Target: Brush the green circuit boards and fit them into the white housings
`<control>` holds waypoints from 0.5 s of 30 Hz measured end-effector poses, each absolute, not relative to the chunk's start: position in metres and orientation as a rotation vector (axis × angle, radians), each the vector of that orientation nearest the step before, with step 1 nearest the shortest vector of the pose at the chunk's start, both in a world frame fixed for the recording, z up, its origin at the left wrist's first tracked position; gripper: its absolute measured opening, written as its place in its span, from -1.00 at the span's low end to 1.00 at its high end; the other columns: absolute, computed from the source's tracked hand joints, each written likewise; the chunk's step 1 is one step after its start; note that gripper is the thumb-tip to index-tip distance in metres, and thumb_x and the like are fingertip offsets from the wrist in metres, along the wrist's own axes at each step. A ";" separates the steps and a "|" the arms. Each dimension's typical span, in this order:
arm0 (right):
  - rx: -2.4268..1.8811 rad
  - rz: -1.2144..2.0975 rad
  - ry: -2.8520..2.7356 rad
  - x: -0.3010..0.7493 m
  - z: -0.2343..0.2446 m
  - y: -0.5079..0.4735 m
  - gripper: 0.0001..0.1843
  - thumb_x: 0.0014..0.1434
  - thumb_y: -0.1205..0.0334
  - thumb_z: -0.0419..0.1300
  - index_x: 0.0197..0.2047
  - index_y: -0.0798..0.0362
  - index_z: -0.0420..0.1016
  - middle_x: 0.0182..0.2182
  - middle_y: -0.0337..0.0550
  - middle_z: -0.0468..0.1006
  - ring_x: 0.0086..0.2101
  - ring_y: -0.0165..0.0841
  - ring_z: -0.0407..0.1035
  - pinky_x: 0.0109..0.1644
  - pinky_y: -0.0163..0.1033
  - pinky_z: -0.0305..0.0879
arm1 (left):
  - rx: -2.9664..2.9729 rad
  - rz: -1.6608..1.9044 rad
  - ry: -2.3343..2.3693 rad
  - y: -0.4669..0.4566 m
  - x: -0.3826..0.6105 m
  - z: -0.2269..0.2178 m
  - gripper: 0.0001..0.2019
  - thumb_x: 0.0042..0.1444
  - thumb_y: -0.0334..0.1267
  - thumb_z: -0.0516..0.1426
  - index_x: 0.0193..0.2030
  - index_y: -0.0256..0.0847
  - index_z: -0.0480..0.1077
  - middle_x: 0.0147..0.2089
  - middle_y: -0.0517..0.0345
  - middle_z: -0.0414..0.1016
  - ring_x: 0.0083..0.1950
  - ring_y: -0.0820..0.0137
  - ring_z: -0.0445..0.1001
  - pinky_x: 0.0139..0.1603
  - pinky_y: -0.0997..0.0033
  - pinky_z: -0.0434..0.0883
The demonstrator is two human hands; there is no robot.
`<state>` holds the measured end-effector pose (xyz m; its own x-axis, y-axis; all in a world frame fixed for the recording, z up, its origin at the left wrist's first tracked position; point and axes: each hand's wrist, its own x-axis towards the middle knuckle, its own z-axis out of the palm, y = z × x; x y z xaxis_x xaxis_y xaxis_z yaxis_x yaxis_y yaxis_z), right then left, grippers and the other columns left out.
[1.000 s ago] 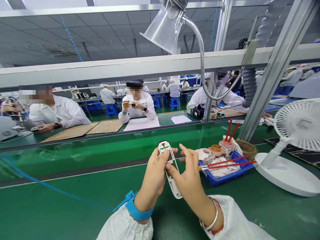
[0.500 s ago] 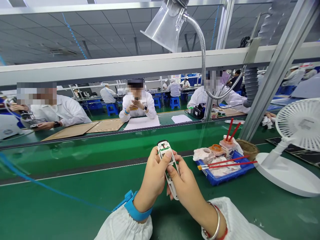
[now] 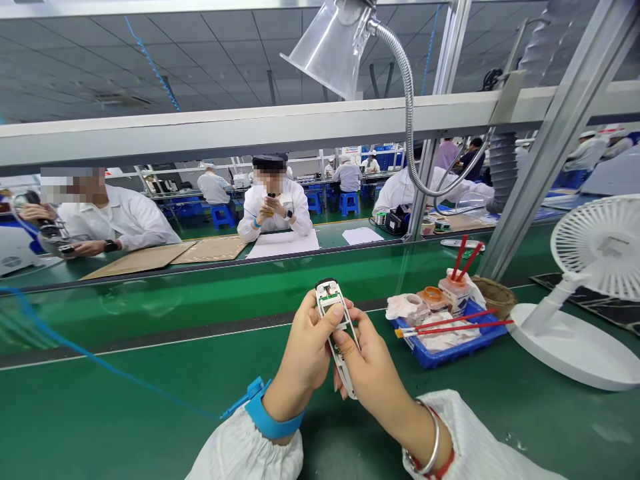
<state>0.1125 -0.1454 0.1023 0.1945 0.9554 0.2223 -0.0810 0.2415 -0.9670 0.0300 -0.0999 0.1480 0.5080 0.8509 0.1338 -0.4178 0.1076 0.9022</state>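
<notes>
Between both hands is a long, narrow white plastic device housing (image 3: 329,291) with a dark rounded end and green circuit board showing inside. It tilts, dark end away from me. My left hand (image 3: 307,340) is closed round its left side, thumb pressed on the upper middle. Closed on the right edge is my right hand (image 3: 367,357), its thumb lying on the middle just below the other thumb. The thumbs and fingers hide part of the housing's inside. A blue wrist strap (image 3: 273,413) with a cord circles my left wrist.
Right of the hands, a blue tray (image 3: 440,355) holds brushes, small jars and white cloth. Beyond it stand a white fan (image 3: 570,333) and a woven basket (image 3: 495,298). A clear lamp-like hood (image 3: 330,50) hangs overhead. Across the green bench, co-workers (image 3: 275,207) sit handling small items.
The hands keep the same grip on the housing, and its position is nearly unchanged. The view has shifted slightly.
</notes>
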 end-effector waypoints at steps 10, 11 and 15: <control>-1.188 1.073 -1.028 0.120 0.084 -0.113 -0.53 0.18 -0.06 0.05 0.03 0.06 0.12 -0.54 -0.30 0.41 -0.69 -0.43 0.32 -0.68 -0.35 0.30 | 0.915 0.970 0.642 -0.072 0.045 0.132 -0.68 -0.07 -0.18 0.27 -0.23 -0.29 0.34 -0.35 0.03 0.51 -0.49 0.38 0.49 -0.58 0.48 0.41; -1.204 1.069 -1.041 0.122 0.077 -0.112 -0.51 0.16 0.02 0.09 0.08 0.06 0.10 -0.46 -0.24 0.44 -0.63 -0.42 0.37 -0.60 -0.31 0.37 | 0.887 0.989 0.665 -0.064 0.047 0.126 -0.71 -0.08 -0.22 0.28 -0.25 -0.31 0.35 -0.34 0.00 0.52 -0.43 0.36 0.51 -0.49 0.46 0.45; -1.350 0.989 -1.199 0.138 0.052 -0.124 -0.28 0.06 0.33 0.14 0.26 0.08 -0.04 -0.07 -0.01 0.37 -0.39 -0.43 0.43 -0.33 -0.30 0.40 | 0.815 1.074 0.736 -0.020 0.049 0.101 -0.89 0.06 -0.39 0.17 -0.26 -0.38 0.41 -0.23 -0.09 0.54 -0.19 0.33 0.53 -0.16 0.39 0.48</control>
<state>0.1378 -0.1242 0.0524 0.1631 0.9853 0.0516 0.1365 0.0293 -0.9902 0.0487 -0.0196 0.1009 0.3065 0.9442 -0.1207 -0.4537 0.2564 0.8535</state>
